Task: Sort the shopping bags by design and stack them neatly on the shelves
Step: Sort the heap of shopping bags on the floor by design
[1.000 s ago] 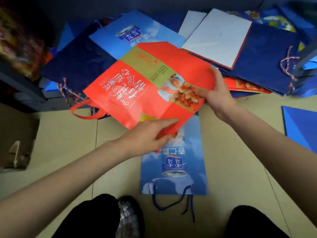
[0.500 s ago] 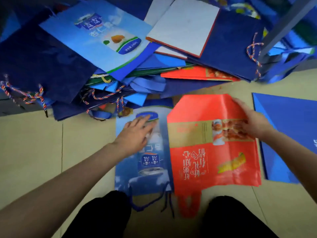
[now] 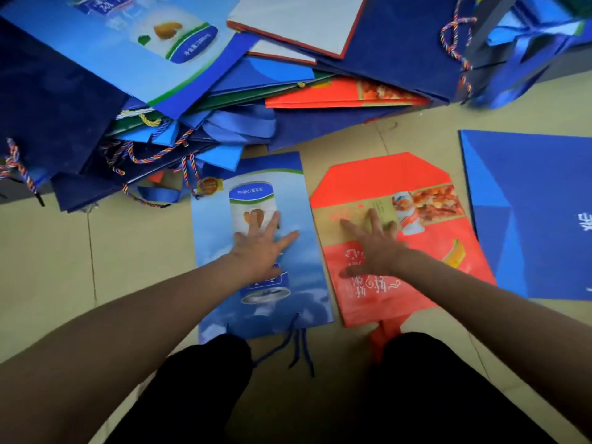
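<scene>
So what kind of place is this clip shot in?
Probably a storeroom or shop back room: a jumbled pile of flat bags on a bare tiled floor, with a grey shelf frame alongside.

I see bare floor [image 3: 128, 238] open to the left. Ahead, a heap of bags [image 3: 198, 100] blocks the way; a dark blue bag [image 3: 528, 213] closes the right.

Your light blue bag [image 3: 256, 251] lies flat on the floor, your red bag [image 3: 400, 251] just beside it. A jumbled bag pile [image 3: 192, 100] sits beyond.
</scene>
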